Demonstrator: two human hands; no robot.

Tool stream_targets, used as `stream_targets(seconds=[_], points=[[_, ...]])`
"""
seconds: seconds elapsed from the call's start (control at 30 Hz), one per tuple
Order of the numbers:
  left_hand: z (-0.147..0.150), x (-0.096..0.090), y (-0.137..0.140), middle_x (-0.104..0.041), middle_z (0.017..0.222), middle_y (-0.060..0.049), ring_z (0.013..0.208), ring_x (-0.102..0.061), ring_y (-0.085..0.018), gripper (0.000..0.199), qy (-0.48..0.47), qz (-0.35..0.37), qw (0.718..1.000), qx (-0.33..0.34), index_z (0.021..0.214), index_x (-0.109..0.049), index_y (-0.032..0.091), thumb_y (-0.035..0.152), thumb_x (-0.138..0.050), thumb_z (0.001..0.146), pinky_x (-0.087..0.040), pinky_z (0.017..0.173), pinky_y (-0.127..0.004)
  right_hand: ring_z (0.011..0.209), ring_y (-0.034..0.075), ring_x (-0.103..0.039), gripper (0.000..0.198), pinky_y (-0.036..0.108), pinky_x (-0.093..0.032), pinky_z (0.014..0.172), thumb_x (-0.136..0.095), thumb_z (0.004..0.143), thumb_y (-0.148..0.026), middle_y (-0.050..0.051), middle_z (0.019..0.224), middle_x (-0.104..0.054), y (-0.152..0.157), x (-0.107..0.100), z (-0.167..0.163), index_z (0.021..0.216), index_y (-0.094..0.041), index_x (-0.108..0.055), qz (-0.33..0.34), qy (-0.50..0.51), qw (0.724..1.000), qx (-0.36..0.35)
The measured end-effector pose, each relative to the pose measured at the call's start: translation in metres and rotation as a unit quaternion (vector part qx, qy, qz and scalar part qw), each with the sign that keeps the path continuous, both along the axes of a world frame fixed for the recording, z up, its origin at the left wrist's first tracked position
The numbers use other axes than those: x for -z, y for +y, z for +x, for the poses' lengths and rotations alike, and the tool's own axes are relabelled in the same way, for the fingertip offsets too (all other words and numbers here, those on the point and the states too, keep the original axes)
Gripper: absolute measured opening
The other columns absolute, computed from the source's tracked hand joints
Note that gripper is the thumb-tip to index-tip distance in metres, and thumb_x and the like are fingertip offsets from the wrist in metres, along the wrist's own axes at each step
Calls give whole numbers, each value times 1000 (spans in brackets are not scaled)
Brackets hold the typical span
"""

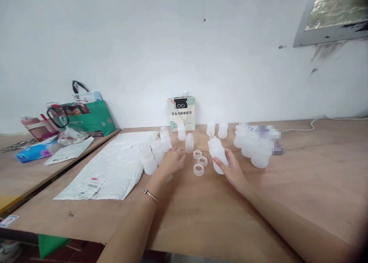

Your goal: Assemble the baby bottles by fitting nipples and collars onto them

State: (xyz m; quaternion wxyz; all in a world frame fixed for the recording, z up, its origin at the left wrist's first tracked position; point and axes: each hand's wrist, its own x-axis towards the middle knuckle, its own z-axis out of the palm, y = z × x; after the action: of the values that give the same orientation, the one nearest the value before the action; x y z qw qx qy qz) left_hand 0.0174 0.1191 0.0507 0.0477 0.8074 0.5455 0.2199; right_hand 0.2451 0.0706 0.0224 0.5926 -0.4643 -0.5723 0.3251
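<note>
My right hand (234, 171) is wrapped round the side of a frosted white baby bottle (218, 155), upright with a clear teat at its top. My left hand (174, 159) reaches down to the table with curled fingers; a bit of clear plastic shows under them, but what they hold is hidden. Between my hands lie clear collar rings, among them a near ring (198, 170) and a far ring (197, 154). A clear domed cap (189, 143) stands behind them. Another clear piece (169, 177) lies beside my left wrist.
Several bottles stand left, one the near-left bottle (148, 161), with more at right like the front-right bottle (260, 159). A white plastic mailer (115, 159) covers the table's left. Behind are a paper bag (183, 113) and a green bag (94, 117). A cable (313, 124) runs right.
</note>
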Motion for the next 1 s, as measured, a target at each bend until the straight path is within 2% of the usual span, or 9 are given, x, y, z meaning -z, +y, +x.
stream_targets(seconds=[0.07, 0.13, 0.3, 0.4, 0.53, 0.67, 0.83, 0.9, 1.0], points=[[1, 6, -1, -55, 116, -9, 106, -52, -26, 33, 43, -8, 999, 10, 112, -53, 20, 29, -48, 80, -38, 91, -40, 106, 23, -54, 44, 36, -45, 87, -61, 73, -44, 5, 114, -58, 0, 1, -1, 111, -24, -49, 0, -6, 1000, -11], [6, 8, -3, -55, 117, -10, 107, -52, -25, 35, 42, 1, 999, 7, 113, -51, 19, 32, -48, 81, -39, 91, -39, 106, 23, -54, 45, 37, -46, 86, -61, 73, -44, 6, 115, -58, 0, 2, -3, 111, -24, -49, -2, -9, 1000, -16], [21, 4, 6, -49, 124, -15, 114, -47, -27, 47, -54, 66, 995, -42, 126, -39, 15, 38, -43, 85, -37, 93, -40, 107, 23, -54, 45, 37, -45, 87, -61, 73, -43, 6, 115, -59, 1, 4, -4, 112, -24, -49, -6, -5, 999, -45], [34, 1, 27, -46, 128, -19, 121, -41, -28, 54, -137, 58, 988, -33, 128, -36, 11, 37, -47, 82, -32, 98, -40, 108, 22, -54, 44, 36, -44, 88, -62, 73, -41, 6, 116, -58, 0, 4, -5, 111, -23, -48, -6, -8, 998, -63], [48, 2, 61, -46, 127, -20, 120, -42, -29, 56, -255, 10, 966, -49, 122, -42, 10, 38, -56, 75, -32, 97, -39, 106, 22, -54, 43, 36, -44, 89, -60, 74, -41, 7, 114, -58, -1, 5, -5, 110, -21, -47, -8, -25, 996, -86], [53, 0, 78, -58, 108, -18, 104, -53, -28, 38, -311, 5, 948, -69, 101, -55, 11, 35, -60, 72, -39, 88, -40, 104, 22, -54, 43, 36, -44, 87, -60, 74, -42, 7, 112, -58, -1, 6, -5, 109, -21, -48, -15, -52, 995, -87], [53, -18, 55, -53, 118, -12, 113, -48, -21, 36, -403, 64, 911, -56, 107, -50, 15, 41, -49, 82, -37, 94, -35, 107, 22, -53, 44, 36, -43, 89, -60, 75, -42, 7, 116, -58, -2, 6, -5, 112, -22, -47, -15, -53, 995, -89], [53, -26, 35, -58, 110, -9, 103, -54, -17, 38, -457, 50, 888, -2, 112, -48, 17, 44, -41, 86, -42, 88, -32, 106, 22, -54, 45, 36, -43, 89, -60, 74, -42, 6, 116, -58, -1, 7, -5, 113, -22, -47, -16, -53, 995, -87], [54, -28, 7, -61, 97, -5, 92, -57, -15, 41, -544, 18, 832, 107, 122, -42, 21, 42, -45, 86, -44, 83, -30, 104, 22, -55, 45, 36, -44, 87, -61, 74, -42, 6, 115, -59, -1, 9, -7, 112, -23, -47, -14, -61, 994, -88]])
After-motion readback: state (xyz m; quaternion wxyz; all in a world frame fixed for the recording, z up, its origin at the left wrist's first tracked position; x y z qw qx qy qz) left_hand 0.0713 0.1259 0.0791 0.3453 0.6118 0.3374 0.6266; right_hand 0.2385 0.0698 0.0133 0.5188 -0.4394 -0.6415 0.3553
